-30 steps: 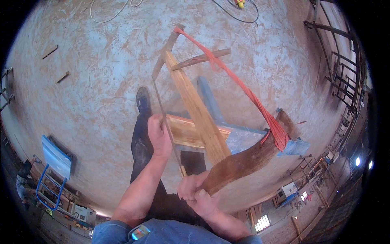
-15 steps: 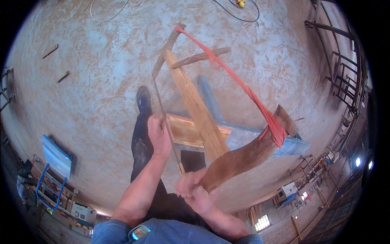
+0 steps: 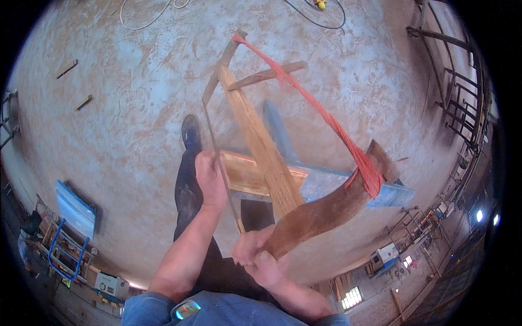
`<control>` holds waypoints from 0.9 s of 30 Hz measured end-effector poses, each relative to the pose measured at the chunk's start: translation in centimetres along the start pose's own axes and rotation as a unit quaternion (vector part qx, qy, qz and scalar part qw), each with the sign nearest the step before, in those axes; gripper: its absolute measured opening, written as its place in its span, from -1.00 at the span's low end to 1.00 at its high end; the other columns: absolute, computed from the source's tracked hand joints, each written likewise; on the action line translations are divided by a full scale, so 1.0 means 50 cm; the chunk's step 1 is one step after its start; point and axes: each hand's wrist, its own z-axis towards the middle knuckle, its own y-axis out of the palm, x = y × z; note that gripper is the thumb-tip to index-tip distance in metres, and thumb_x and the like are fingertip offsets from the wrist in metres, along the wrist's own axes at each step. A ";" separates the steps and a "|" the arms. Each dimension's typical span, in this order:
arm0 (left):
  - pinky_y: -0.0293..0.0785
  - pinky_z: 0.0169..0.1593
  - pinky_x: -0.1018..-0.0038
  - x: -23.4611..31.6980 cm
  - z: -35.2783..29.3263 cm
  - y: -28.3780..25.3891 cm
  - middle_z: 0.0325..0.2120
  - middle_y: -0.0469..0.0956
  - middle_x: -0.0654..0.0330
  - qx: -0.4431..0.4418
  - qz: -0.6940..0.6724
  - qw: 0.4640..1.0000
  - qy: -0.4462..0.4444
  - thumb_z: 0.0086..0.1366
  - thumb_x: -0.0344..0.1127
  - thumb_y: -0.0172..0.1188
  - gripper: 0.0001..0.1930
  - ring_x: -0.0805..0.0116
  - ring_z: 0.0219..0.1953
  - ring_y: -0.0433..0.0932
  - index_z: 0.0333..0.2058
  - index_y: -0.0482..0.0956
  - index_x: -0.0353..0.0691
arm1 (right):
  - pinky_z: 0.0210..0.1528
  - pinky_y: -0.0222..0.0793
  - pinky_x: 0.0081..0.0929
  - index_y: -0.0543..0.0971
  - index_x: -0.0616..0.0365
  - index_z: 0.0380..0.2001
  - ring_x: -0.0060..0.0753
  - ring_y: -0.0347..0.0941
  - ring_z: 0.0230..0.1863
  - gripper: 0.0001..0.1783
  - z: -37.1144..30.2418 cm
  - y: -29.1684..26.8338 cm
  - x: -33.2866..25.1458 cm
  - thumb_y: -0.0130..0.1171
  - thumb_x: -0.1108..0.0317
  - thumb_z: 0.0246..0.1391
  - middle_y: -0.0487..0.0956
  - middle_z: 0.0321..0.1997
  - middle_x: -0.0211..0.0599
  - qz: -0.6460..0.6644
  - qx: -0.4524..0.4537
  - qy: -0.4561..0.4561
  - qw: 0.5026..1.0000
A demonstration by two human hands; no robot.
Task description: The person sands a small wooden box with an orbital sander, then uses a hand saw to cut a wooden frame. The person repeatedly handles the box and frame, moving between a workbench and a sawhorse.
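Observation:
A wooden frame saw (image 3: 260,146) with a twisted red cord (image 3: 330,120) stretches over a blue bench (image 3: 326,183). My right hand (image 3: 261,258) is closed around the saw's near lower end, below its curved brown arm. The thin blade (image 3: 225,185) runs away from that hand, past the end of a pale wooden board (image 3: 244,175) with reddish edges. The board lies across the bench, partly hidden under the saw's middle bar. My left hand (image 3: 211,176) is closed at the board's left end, close beside the blade; its fingertips are hidden.
My shoe (image 3: 191,130) stands on the floor left of the bench. Two small wood strips (image 3: 67,68) lie farther left. A blue-framed cart (image 3: 68,250) is at lower left, metal racks (image 3: 459,98) at right. Cables (image 3: 321,24) lie at the far edge.
The saw and my right hand have shifted very slightly to the left. My left hand moves a little left in the picture too, staying by the board's end.

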 end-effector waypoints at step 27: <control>0.41 -0.04 0.41 0.001 0.000 0.003 -0.23 0.49 0.07 -0.001 0.044 0.999 0.012 0.27 -0.56 0.13 -0.89 0.23 -0.16 0.48 -0.23 0.43 -0.32 | -0.52 0.25 -0.46 0.33 0.21 -0.31 -0.47 0.28 -0.55 -0.87 0.035 0.000 0.001 0.08 0.46 0.20 0.37 -0.55 -0.29 0.009 0.006 0.023 1.000</control>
